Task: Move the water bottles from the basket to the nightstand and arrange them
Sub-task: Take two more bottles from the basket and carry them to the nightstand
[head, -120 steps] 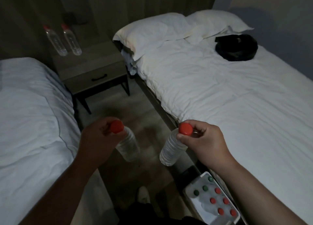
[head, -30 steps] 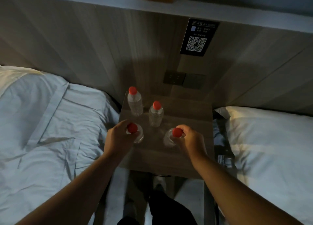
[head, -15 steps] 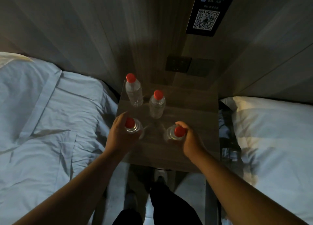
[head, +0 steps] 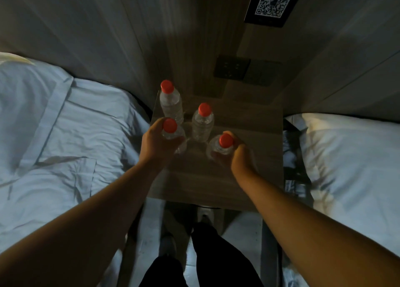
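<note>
Curling round each neck, fingers hold firm: left hand point(head: 154, 145) grips the near-left bottle point(head: 173, 135), right hand point(head: 240, 159) the near-right bottle point(head: 223, 146), both upright on the table point(head: 249, 124). Seat the bases flat and square them behind-to-front with the rear pair point(head: 171, 105) before letting go.

Left hand point(head: 154, 145) gripping front-left bottle point(head: 170, 128), right hand point(head: 241, 160) gripping front-right bottle point(head: 225, 141), both on nightstand point(head: 251, 126)
</note>
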The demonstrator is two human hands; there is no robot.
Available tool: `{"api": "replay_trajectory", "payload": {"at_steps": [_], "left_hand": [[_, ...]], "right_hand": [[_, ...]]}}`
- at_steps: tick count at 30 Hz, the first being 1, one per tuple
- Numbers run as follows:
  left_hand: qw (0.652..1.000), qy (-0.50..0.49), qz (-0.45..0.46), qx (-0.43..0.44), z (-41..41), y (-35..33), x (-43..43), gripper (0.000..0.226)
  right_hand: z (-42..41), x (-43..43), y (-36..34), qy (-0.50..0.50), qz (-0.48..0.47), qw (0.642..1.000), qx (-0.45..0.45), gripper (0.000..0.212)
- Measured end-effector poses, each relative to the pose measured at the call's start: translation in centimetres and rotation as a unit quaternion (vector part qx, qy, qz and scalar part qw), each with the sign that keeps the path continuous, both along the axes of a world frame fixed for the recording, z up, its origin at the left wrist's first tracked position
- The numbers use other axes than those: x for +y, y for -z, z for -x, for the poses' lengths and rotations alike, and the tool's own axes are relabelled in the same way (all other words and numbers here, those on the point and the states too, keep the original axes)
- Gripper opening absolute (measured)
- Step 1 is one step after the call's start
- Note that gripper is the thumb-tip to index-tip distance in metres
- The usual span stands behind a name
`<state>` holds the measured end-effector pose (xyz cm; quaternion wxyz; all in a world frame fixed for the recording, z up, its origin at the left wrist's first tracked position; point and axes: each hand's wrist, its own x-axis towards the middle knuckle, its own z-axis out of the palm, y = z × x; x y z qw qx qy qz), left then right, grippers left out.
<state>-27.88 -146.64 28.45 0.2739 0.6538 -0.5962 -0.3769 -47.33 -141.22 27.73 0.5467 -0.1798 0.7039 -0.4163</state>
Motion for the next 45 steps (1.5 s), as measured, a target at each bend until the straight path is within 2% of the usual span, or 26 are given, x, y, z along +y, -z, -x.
{"api": "replay_trajectory", "payload": {"at_steps": [2,5,8,9,10,13,17,22,25,27,30,37,42,45], "left_hand": [[1.000,0.014,0.005,-0.012,-0.2,0.1,-0.3,0.041],[0.999,0.041,0.000,-0.025,-0.6,0.2,-0.5,0.041],[0.997,0.069,-0.021,-0.035,-1.1,0.0,-1.1,0.040],[0.996,0.080,-0.031,-0.039,-1.3,-0.3,-1.3,0.039],[0.994,0.091,-0.036,-0.046,-1.4,-0.6,-1.5,0.038],[0.992,0.106,-0.041,-0.050,-2.1,-2.1,-1.4,0.043],[0.994,0.104,-0.026,0.005,-3.2,-7.0,1.7,0.032],[0.987,0.119,-0.064,0.086,-6.0,-10.9,7.2,0.014],[0.975,0.129,-0.093,0.155,-8.1,-12.3,9.8,0.046],[0.965,0.147,-0.108,0.189,-8.9,-13.7,11.3,0.050],[0.953,0.210,-0.101,0.196,-10.2,-15.9,13.3,0.047],[0.930,0.258,-0.125,0.230,-15.0,-18.5,17.3,0.048],[0.918,0.276,-0.153,0.238,-16.9,-18.5,20.2,0.048],[0.911,0.300,-0.169,0.225,-16.3,-18.4,21.4,0.030]], "right_hand": [[0.0,-0.5,-0.1,-0.008,-0.009,1.000,0.003,0.020],[0.3,-0.8,-0.7,-0.087,0.012,0.994,0.065,0.017],[0.4,-0.6,-1.7,-0.217,0.025,0.954,0.206,0.045],[0.4,-0.4,-2.5,-0.232,0.022,0.941,0.246,0.052],[0.5,0.0,-3.0,-0.229,0.026,0.933,0.277,0.052],[0.4,1.7,-5.5,-0.219,0.064,0.921,0.315,0.036],[-0.5,5.5,-9.4,-0.212,0.069,0.930,0.292,0.036],[-1.8,11.4,-13.8,-0.225,0.039,0.943,0.243,0.033],[-2.8,14.5,-16.3,-0.216,0.063,0.942,0.248,0.032],[-3.5,16.4,-17.9,-0.194,0.076,0.944,0.256,0.031],[-5.0,19.1,-19.7,-0.136,0.090,0.953,0.256,0.034],[-11.1,25.0,-22.0,-0.049,0.076,0.982,0.166,0.018],[-14.6,27.9,-22.8,-0.017,0.073,0.980,0.186,0.024],[-15.2,31.1,-23.7,0.022,0.074,0.978,0.195,0.018]]}}
